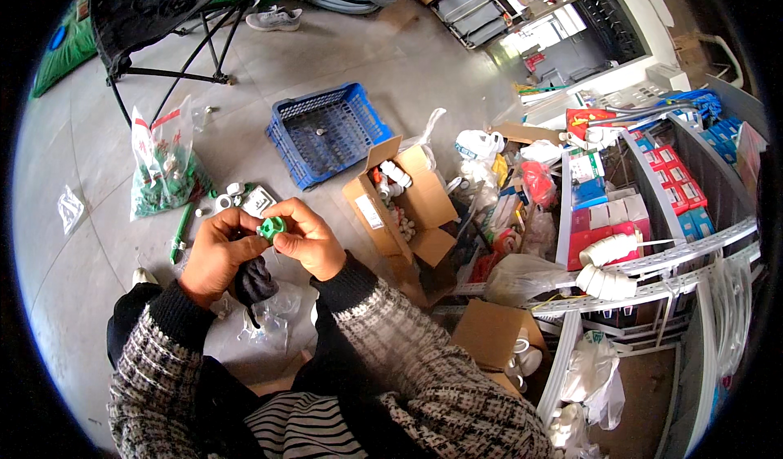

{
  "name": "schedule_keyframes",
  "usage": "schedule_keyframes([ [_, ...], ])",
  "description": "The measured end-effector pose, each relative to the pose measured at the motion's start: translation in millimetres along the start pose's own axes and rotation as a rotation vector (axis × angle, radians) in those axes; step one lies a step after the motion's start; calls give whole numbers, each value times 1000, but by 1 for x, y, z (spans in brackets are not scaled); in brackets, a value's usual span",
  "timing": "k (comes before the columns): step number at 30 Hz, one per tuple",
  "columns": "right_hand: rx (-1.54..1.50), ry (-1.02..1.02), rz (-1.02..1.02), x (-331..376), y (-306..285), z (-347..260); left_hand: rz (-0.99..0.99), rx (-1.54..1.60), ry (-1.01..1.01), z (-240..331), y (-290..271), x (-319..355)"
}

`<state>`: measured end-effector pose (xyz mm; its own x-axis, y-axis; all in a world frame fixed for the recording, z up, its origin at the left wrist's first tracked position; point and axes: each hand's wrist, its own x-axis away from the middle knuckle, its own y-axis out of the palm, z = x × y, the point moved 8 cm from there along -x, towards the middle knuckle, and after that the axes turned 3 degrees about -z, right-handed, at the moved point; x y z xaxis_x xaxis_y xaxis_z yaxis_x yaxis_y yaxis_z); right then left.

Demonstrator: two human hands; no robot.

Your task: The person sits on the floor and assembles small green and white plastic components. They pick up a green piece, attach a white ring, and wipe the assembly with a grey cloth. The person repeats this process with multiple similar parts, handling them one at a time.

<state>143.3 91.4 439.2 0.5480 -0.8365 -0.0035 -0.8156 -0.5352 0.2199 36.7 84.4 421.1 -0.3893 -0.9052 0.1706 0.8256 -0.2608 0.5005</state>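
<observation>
In front of my lap, both hands meet at a small green plastic fitting (272,228) with a notched, open end. My right hand (310,240) pinches it from the right with thumb and fingers. My left hand (218,251) is closed at its left side, the fingertips against it; what else they may cover is hidden. A dark, crumpled cloth-like thing (256,281) shows just below the hands. On the floor beyond them lie white ring-shaped fittings (236,189), a small white plate (259,201) and a green stick-like tool (180,232).
A clear bag of green fittings (167,169) stands at the left, near a folding chair (155,10). Ahead is a blue crate (326,137). An open carton of white fittings (428,190) sits to its right. Loaded metal shelving (608,283) fills the right side.
</observation>
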Motion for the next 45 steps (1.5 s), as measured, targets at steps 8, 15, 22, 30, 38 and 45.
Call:
schedule_keyframes([
  [8, 40, -4, 20, 2, -5, -6, 39, -106, 131, 1, 3, -3],
  [15, -365, -17, 139, -3, -16, 13, 150, -509, 249, 22, -8, -1],
  [22, -528, 32, 152, -2, -17, 20, 233, -705, 428, 26, -19, 0],
  [30, -401, -5, 154, -2, -14, 12, 0, -268, 189, 8, -1, -4],
  [38, -177, -11, 109, -2, -12, 8, 20, -316, 97, 7, -1, -3],
  [45, -135, -10, 137, -3, -10, 10, -11, -124, 110, 2, -3, -5],
])
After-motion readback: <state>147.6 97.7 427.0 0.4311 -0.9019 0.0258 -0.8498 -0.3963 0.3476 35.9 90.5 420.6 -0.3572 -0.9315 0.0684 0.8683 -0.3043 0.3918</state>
